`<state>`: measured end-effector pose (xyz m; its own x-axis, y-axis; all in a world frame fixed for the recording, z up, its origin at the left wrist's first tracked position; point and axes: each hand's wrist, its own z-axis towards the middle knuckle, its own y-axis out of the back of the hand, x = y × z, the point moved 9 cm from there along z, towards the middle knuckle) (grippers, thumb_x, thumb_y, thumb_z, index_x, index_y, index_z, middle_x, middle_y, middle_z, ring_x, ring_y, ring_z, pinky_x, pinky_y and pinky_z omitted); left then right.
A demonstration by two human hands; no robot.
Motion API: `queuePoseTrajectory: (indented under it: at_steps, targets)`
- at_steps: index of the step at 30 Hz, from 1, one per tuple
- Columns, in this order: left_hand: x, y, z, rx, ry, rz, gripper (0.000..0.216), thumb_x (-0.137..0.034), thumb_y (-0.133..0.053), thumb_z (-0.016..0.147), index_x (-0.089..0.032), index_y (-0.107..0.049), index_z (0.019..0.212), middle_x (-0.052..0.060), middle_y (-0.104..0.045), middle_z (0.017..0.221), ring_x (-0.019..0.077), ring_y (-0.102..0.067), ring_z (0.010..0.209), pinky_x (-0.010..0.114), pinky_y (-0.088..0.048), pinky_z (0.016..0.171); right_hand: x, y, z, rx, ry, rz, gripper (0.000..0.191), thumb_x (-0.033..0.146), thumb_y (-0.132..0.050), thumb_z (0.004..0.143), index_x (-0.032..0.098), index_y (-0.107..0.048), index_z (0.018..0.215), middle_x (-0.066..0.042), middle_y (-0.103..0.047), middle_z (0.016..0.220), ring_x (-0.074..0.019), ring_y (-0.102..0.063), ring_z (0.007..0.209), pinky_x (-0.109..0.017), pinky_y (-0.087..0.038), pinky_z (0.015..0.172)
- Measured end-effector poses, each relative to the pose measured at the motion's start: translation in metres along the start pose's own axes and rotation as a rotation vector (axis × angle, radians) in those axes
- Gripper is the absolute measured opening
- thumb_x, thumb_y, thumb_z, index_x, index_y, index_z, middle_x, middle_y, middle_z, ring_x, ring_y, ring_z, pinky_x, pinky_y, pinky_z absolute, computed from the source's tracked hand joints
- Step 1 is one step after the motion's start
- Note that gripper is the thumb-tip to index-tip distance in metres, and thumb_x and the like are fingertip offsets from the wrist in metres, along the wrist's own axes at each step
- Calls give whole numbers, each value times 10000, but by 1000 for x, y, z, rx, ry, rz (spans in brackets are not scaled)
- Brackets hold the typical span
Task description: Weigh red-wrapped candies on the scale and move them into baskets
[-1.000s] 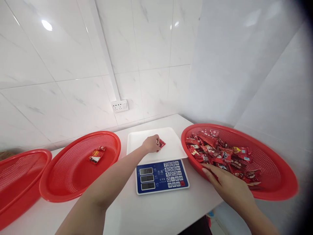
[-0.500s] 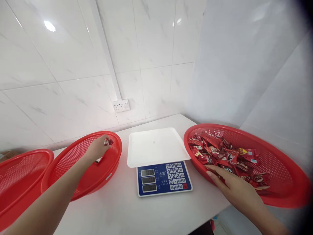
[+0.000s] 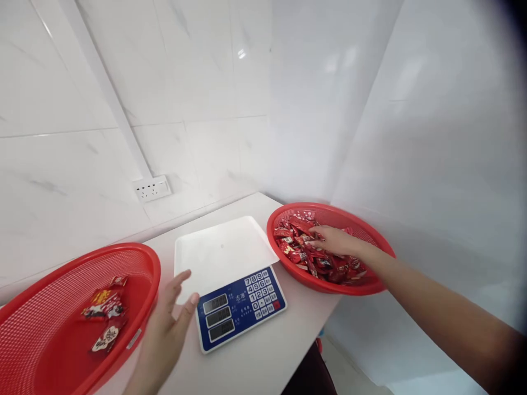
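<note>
My right hand [image 3: 331, 240] reaches into the right red basket [image 3: 370, 233], its fingers apart and touching the top of a heap of red snack packets [image 3: 294, 249]. Whether a packet is between the fingertips I cannot make out, but none shows in the hand. My left hand [image 3: 168, 318] hovers at the front left of the digital scale [image 3: 242, 307], thumb and fingers spread, holding nothing. The scale's white pan [image 3: 222, 249] is bare. In the left red basket [image 3: 135, 255] lie a few red packets [image 3: 107, 307].
A white table [image 3: 263, 351] carries the scale between the two baskets. Behind it rises a tiled wall with a power socket [image 3: 152, 188]. A smooth pale wall [image 3: 432, 219] closes off the right side. The table's front edge drops to the floor at lower right.
My view has turned right. My left hand has let go of a packet in the left basket and moved out towards the scale. My right hand has gone from the right basket's rim onto its packets.
</note>
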<state>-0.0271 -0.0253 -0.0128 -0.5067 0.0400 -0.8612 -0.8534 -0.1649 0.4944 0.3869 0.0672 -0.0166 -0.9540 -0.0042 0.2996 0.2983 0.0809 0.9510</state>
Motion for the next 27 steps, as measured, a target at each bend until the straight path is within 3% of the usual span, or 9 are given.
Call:
queuePoseTrajectory:
  at_steps: [3, 5, 7, 10, 13, 18, 23, 27]
  targets:
    - [4, -39, -16, 134, 78, -184, 558, -594, -549, 732, -302, -512, 1206, 64, -491, 1368, 291, -424, 1282, 418, -431, 987, 3, -14, 15, 90, 15, 28, 375, 375, -603, 778, 191, -609, 1104, -84, -664, 1105, -247, -619, 1000, -313, -468, 846]
    - [6, -54, -22, 205, 120, -253, 545, -589, -571, 722, -302, -532, 1182, 58, -507, 1355, 277, -443, 1270, 388, -452, 973, 4, -25, 23, 107, -13, 37, 473, 417, -647, 752, 162, -581, 1145, -117, -639, 1135, -252, -608, 1001, -332, -468, 851]
    - [7, -62, -26, 253, 145, -296, 533, -582, -579, 723, -293, -541, 1170, 57, -507, 1356, 264, -454, 1263, 359, -464, 963, 2, -34, 29, 94, -68, 43, 535, 443, -635, 772, 131, -536, 1196, -149, -584, 1196, -255, -586, 1023, -387, -463, 871]
    - [11, -64, -29, 282, 176, -319, 543, -582, -596, 706, -279, -560, 1155, 63, -524, 1338, 266, -466, 1253, 350, -466, 962, -5, -40, 33, 62, -131, 70, 404, 375, -557, 860, 150, -526, 1193, -109, -552, 1206, -218, -573, 1015, -433, -477, 853]
    - [12, -64, -32, 276, 213, -349, 574, -604, -641, 639, -264, -593, 1099, 83, -574, 1277, 287, -511, 1205, 373, -479, 943, -14, -33, 28, 30, -157, 151, 305, 332, -526, 887, 176, -555, 1148, -73, -568, 1170, -191, -578, 986, -404, -495, 829]
    - [3, -71, -36, 316, 227, -410, 526, -583, -690, 600, -251, -631, 1004, 88, -636, 1160, 281, -547, 1149, 371, -493, 916, -19, 6, 8, -42, -172, 430, 205, 267, -515, 844, 142, -592, 986, -79, -654, 1006, -209, -607, 923, -339, -487, 808]
    - [-20, -90, -38, 439, 178, -533, 406, -510, -637, 730, -241, -618, 1034, 70, -645, 1077, 237, -574, 1083, 354, -490, 908, 37, 25, -13, 43, -58, 759, 330, 263, -433, 801, 196, -533, 1108, -57, -677, 1024, -171, -645, 851, -280, -518, 709]
    - [-44, -111, -38, 509, 222, -776, 487, -483, -625, 767, -270, -515, 1191, 78, -597, 1151, 205, -612, 980, 359, -524, 831, 119, 2, -34, 357, 70, 1052, 358, 212, -541, 679, 214, -599, 1032, -5, -673, 820, -121, -616, 649, -233, -487, 579]
